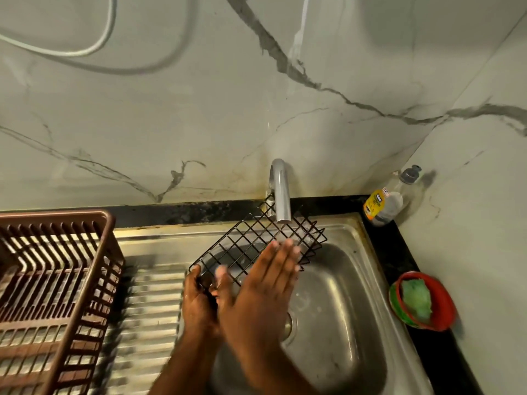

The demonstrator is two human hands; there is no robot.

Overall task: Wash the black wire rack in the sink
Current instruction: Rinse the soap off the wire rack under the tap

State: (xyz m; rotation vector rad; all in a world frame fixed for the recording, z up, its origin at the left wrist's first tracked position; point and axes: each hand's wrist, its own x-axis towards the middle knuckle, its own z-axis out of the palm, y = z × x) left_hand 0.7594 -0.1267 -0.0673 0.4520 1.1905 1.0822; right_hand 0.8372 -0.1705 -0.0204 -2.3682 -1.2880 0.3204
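The black wire rack [251, 238] is held tilted over the steel sink [342, 295], its far corner reaching behind the tap [281, 195]. Water runs from the tap onto the rack. My left hand [199, 297] grips the rack's near left corner. My right hand [265, 283] lies flat on the grid, fingers stretched out together, with the fingertips under the water stream. The part of the rack beneath my right hand is hidden.
A brown plastic dish basket [57, 280] stands on the ribbed drainboard [148, 309] at the left. A dish soap bottle [385, 201] stands in the back right corner. A red bowl [439, 303] holding a green sponge [416, 300] sits on the black counter at the right.
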